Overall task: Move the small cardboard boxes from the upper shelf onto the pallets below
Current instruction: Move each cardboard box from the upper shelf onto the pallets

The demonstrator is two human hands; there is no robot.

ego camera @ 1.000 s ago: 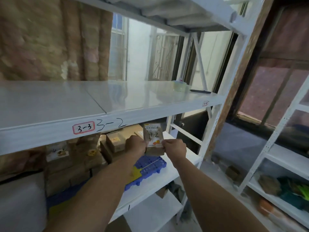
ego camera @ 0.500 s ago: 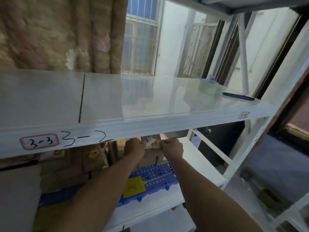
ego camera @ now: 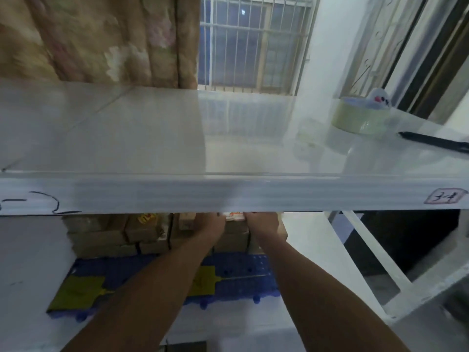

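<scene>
Both bare hands reach under the front lip of the upper shelf: the left hand (ego camera: pixel 210 222) and the right hand (ego camera: pixel 261 221) clasp a small cardboard box with an orange-and-white printed face (ego camera: pixel 234 216) between them, one on each side. Only a sliver of that box shows below the lip, just above the stacked boxes.

The wide glossy white metal upper shelf (ego camera: pixel 152 138) fills the middle of the view, with handwritten marks on its front edge. Below it, blue perforated plastic pallets (ego camera: pixel 241 275) lie on the white lower shelf (ego camera: pixel 30 262), with yellow-green tags on them. A stack of brown cardboard boxes (ego camera: pixel 106 240) sits on the pallets, behind the forearms. At the far right of the upper shelf stand a pale yellowish roll of tape (ego camera: pixel 357 118) and, near it, a black pen (ego camera: pixel 434 142).
</scene>
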